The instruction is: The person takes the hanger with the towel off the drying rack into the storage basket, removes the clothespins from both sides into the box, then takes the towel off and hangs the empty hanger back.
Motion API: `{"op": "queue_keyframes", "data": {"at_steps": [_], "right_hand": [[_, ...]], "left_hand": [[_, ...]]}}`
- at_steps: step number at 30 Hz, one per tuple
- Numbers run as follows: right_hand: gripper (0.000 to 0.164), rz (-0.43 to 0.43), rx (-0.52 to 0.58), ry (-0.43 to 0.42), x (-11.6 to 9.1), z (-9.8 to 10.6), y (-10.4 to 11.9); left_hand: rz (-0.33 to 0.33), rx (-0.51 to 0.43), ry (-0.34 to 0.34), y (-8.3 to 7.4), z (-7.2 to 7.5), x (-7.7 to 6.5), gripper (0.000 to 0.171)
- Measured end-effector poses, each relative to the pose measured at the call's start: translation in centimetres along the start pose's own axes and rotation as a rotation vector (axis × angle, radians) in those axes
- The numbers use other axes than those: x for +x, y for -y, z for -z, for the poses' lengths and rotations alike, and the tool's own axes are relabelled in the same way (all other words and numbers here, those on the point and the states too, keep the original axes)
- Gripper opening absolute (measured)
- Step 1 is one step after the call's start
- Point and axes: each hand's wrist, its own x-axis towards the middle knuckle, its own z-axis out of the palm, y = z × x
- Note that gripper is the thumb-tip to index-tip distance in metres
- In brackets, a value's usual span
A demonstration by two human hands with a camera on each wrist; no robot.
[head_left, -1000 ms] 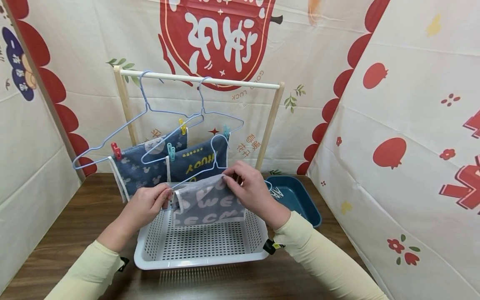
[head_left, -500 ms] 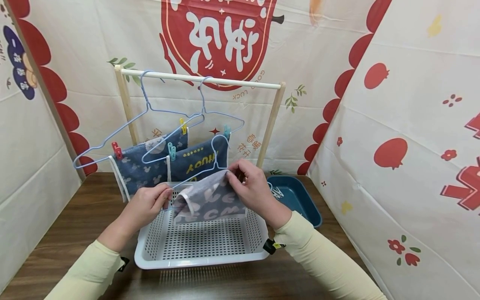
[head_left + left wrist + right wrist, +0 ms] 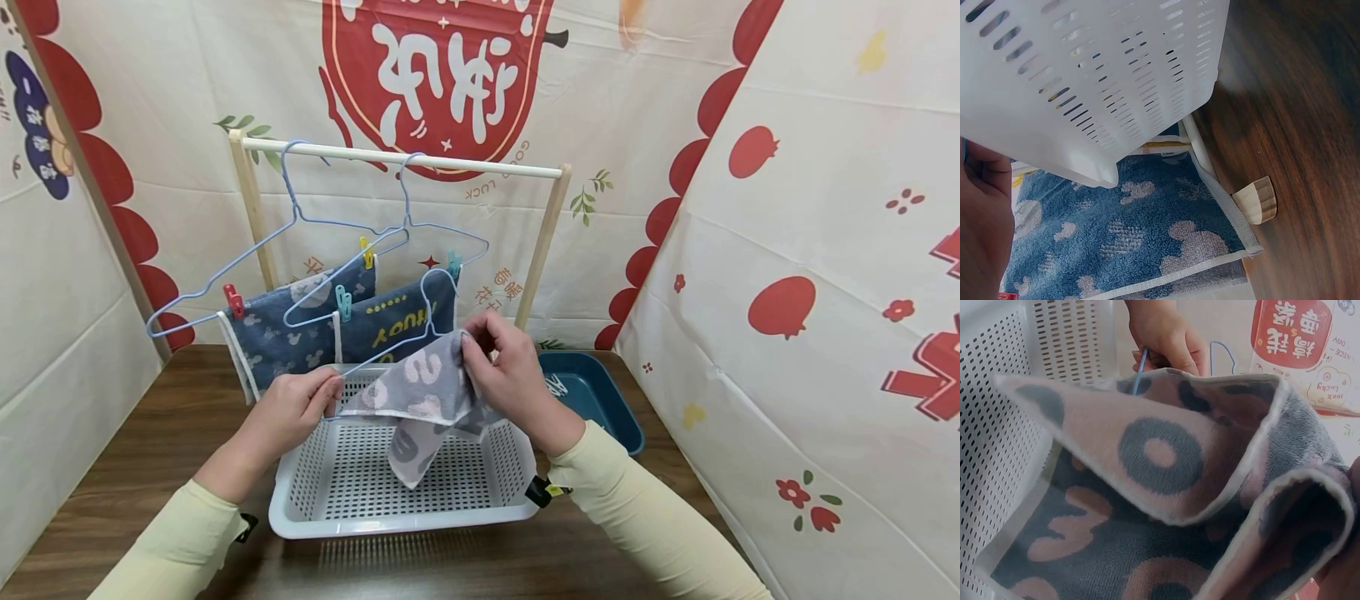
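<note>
In the head view, my left hand (image 3: 296, 408) pinches the left corner of a blue wire hanger (image 3: 386, 348), whose hook points up. A small grey towel (image 3: 427, 379) with pale letters drapes over the hanger, skewed, one corner dangling. My right hand (image 3: 513, 375) pinches its upper right part and hides the hanger's right end. The right wrist view shows the towel (image 3: 1160, 450) folded back on itself in loose curls, with my left hand (image 3: 1172, 340) beyond it. In the left wrist view, my left hand (image 3: 985, 231) is partly visible beside the white basket (image 3: 1091, 150).
Below the hands sits the white perforated basket (image 3: 405, 525). Behind it, a wooden rack (image 3: 480, 167) carries two blue hangers with dark blue towels (image 3: 285, 333), clipped by coloured clothespins (image 3: 343, 304). A teal tray (image 3: 600, 408) with white clips stands at the right.
The towel's left part has been pulled off the hanger's left end and swung right; a corner now hangs lower over the basket. My right hand has shifted slightly rightward; the left stays put.
</note>
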Motion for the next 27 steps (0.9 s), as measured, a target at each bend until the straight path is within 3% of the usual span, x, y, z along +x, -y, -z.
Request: {"op": "queue_keyframes", "data": {"at_steps": [14,27], "right_hand": [[0.007,0.017,0.068,-0.103,-0.3,0.3,0.4],[0.007,0.025,0.185,-0.142,0.1,1.4,0.9]], "left_hand": [[0.012,0.006,0.001,0.2,0.0,-0.1,0.028],[0.024,0.023,0.014,0.3,0.1,0.1,0.026]]}}
